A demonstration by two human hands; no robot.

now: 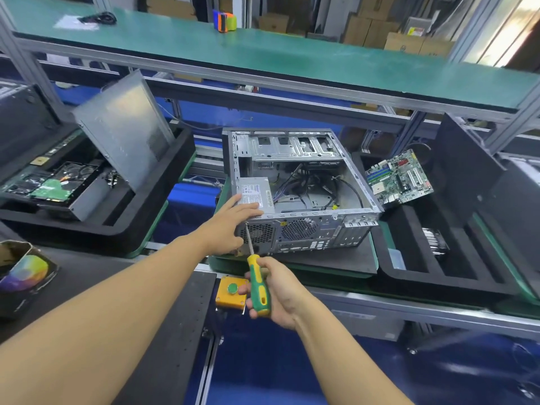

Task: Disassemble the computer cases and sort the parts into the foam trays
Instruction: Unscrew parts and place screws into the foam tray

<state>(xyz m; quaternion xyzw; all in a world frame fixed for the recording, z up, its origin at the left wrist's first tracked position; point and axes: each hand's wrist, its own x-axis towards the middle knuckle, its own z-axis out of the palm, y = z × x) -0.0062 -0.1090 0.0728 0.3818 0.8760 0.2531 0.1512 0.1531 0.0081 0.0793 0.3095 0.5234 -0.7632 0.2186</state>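
An open grey computer case point(304, 229) lies on its side in the middle of the belt, its rear panel toward me. Inside sit a silver power supply point(255, 192) and loose cables point(309, 185). My left hand point(230, 226) rests on the case's near left corner, fingers straight over the power supply's edge. My right hand point(277, 290) grips a green-and-yellow screwdriver point(257, 285); its tip touches the rear panel's upper left corner. A green motherboard point(399, 178) leans in the black foam tray point(415, 276) at the right.
A second foam tray point(163, 182) at the left holds a grey side panel point(125, 133), a hard drive point(52, 182) and other parts. An orange box with a green button point(232, 293) sits at the bench edge. A green shelf point(263, 54) runs overhead.
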